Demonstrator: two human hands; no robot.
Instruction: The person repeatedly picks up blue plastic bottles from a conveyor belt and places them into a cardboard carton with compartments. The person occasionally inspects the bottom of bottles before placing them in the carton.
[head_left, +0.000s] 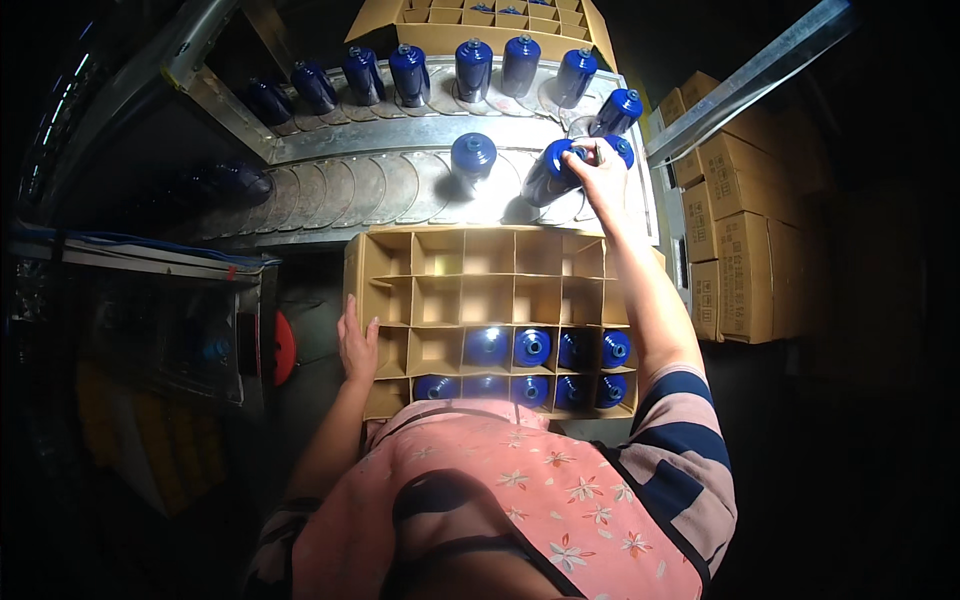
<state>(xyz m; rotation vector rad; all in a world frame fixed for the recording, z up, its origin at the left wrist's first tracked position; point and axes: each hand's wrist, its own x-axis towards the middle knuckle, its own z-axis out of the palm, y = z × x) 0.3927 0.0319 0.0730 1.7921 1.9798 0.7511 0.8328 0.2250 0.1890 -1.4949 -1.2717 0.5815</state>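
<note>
My right hand (600, 170) reaches across to the conveyor and closes around the neck of a blue glass bottle (549, 178), which tilts a little. A second blue bottle (620, 150) stands right behind that hand, partly covered by it. To the left, a single blue bottle (473, 160) stands on the near belt. Below the belt sits an open cardboard box (352, 262) with cardboard dividers. Several blue bottles (532, 347) stand in its two nearest rows of cells. My left hand (358, 345) lies against the box's left wall, fingers stretched out.
The conveyor (350, 190) curves round on the right, with a row of blue bottles (409, 75) on its far stretch. Another divided box (440, 32) stands behind it. Metal posts (750, 80) rise at both sides. Stacked cartons (740, 250) are at right, a red round object (284, 348) at left.
</note>
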